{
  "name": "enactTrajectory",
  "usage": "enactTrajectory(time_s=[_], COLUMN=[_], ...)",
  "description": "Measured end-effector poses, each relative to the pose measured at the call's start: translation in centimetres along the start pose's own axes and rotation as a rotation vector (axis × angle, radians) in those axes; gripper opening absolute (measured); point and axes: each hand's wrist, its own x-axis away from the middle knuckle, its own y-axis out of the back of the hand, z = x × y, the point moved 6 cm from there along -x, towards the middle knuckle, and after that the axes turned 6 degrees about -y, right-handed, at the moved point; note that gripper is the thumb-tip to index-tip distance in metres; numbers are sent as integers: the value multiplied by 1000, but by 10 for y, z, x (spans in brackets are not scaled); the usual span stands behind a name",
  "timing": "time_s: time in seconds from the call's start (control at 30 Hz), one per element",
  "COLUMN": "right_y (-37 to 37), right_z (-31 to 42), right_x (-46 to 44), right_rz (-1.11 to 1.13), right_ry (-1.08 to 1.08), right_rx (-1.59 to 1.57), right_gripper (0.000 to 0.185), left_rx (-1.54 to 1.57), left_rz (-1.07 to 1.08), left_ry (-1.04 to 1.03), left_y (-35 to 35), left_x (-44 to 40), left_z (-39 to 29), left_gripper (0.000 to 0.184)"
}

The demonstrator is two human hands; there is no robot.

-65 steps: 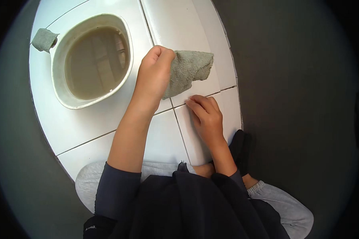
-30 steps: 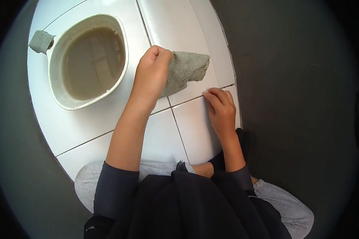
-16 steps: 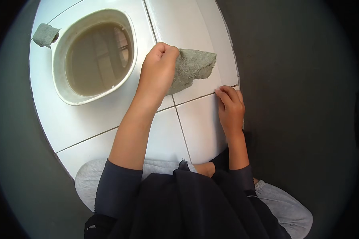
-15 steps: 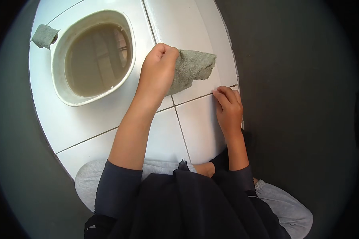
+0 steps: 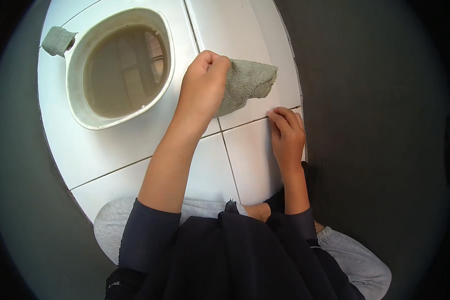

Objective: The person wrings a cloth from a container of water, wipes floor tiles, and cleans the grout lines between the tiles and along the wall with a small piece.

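A grey-green cloth (image 5: 250, 80) is gripped in my left hand (image 5: 205, 82), whose fingers are wrapped round its left end. The rest of the cloth spreads to the right over the white tiles, with a ragged edge. My right hand (image 5: 289, 131) is beside the tile edge, below and right of the cloth and apart from it. Its fingers are bent, with thumb and forefinger tips drawn together and nothing visible between them. Left of my left hand stands a pale bucket (image 5: 171, 60) holding murky brown water (image 5: 122, 75).
A second grey-green cloth piece (image 5: 58, 41) hangs at the bucket's upper left rim, by its handle. White tiles (image 5: 115, 145) with dark joints lie beneath everything. A dark grey surface (image 5: 365, 125) borders the tiles. My crossed legs in grey trousers (image 5: 355, 260) are close below.
The left hand and its cloth have shifted slightly right and up in view. The bucket appears a little higher. My right hand has barely moved.
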Motion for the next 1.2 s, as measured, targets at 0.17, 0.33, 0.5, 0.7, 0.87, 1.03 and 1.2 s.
enactTrajectory(time_s=[0.17, 0.33, 0.5, 0.7, 0.87, 1.03, 1.2], right_y=[-14, -2, -11, -11, 20, 54, 68], right_z=[51, 7, 41, 41, -25, -31, -27], right_x=[7, -1, 6, 5, -2, 10, 12], right_rz=[88, 34, 76, 78, -18, -85, -132], right_ry=[79, -12, 36, 13, -269, -401, -378], right_rx=[-145, -46, -101, -148, -251, -583, -655], right_gripper=[31, 27, 26, 23, 8, 11, 10], left_rx=[-3, -3, 42, 18, 229, 252, 277], left_rz=[25, -21, 22, 72, 273, 461, 274], left_ry=[-7, -1, -3, 34, 14, -203, -281], left_y=[-5, 4, -10, -7, -28, -32, 31], left_x=[0, 1, 2, 4, 7, 33, 78], left_z=[3, -6, -1, -6, -19, -53, -78], left_gripper=[21, 21, 21, 18, 29, 33, 26])
